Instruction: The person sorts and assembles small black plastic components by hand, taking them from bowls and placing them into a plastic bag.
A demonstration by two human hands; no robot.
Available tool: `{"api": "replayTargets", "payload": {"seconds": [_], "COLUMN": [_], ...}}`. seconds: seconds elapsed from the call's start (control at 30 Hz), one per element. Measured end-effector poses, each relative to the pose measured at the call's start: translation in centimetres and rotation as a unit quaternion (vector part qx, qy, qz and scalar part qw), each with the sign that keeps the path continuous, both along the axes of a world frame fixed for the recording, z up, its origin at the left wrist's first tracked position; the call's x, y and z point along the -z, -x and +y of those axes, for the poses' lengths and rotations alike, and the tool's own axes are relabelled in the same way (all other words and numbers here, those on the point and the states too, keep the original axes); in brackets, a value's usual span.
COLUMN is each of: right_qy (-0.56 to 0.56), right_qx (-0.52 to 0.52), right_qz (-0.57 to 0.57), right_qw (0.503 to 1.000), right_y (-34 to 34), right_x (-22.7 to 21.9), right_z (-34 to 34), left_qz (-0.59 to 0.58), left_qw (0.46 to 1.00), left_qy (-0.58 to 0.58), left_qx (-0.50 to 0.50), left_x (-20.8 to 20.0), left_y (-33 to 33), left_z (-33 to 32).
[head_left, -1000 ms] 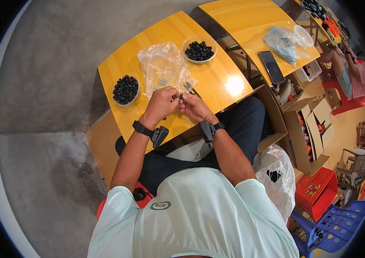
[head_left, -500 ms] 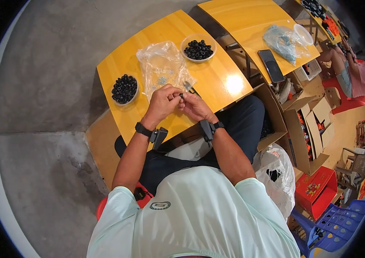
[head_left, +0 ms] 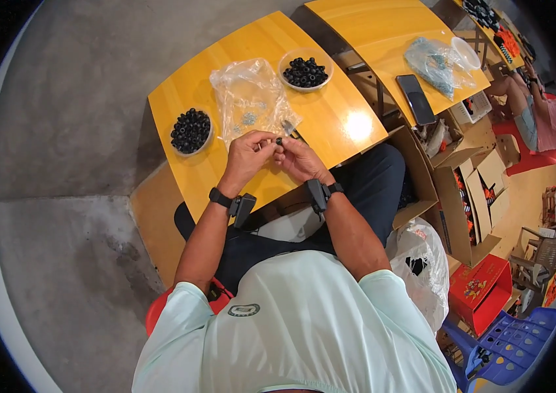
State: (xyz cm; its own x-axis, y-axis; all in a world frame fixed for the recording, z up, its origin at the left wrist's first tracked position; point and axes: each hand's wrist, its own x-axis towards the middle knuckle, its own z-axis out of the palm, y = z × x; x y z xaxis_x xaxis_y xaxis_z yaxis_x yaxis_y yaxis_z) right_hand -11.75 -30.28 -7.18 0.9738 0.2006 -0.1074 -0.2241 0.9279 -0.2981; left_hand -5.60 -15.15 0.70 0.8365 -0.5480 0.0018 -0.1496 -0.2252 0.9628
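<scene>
Just above the near side of the yellow table (head_left: 238,191), my two hands meet at the fingertips. My right hand (head_left: 299,161) pinches a small, round black plastic piece (head_left: 279,141). Beside it, the thumb and fingers of my left hand (head_left: 248,159) are pressed together; whatever they grip is too small to make out. Beyond my hands lies a clear plastic bag (head_left: 242,85) with small silvery bits (head_left: 249,118) on it. A small tool (head_left: 290,128), partly hidden by my right hand, rests at the bag's edge.
Tubs of black pieces stand at left (head_left: 191,132) and far right (head_left: 305,71) on the table. A second table holds a phone (head_left: 415,99) and a bag of bluish bits (head_left: 432,65). Cardboard boxes (head_left: 464,216) line my right side. A person (head_left: 540,121) sits farther right.
Both hands stay together, with only slight shifts of the fingers. The black piece shows a little more clearly between the fingertips. The whole view has shifted slightly.
</scene>
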Motion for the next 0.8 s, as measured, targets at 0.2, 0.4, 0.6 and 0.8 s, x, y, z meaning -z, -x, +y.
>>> {"api": "replayTargets", "payload": {"seconds": [0.2, 0.4, 0.6, 0.8], "right_qy": [0.007, 0.012, 0.011, 0.011], "right_qx": [-0.017, -0.027, -0.019, -0.021], "right_qz": [-0.029, -0.037, -0.027, -0.026], "right_qw": [0.999, 0.999, 0.999, 0.999], "right_y": [-0.1, -0.2, 0.0, 0.0], "right_x": [0.0, 0.1, -0.1, -0.2], "right_z": [-0.6, -0.5, -0.6, -0.6], "left_qz": [-0.181, -0.228, -0.28, 0.029], "left_qw": [0.963, 0.923, 0.903, 0.992], "left_qy": [-0.194, -0.309, -0.327, -0.102], "left_qx": [-0.046, -0.02, -0.007, -0.073], "left_x": [-0.4, 1.0, 2.4, 1.2], "left_y": [1.7, 3.9, 3.9, 3.6], "left_z": [4.7, 6.2, 5.8, 4.4]}}
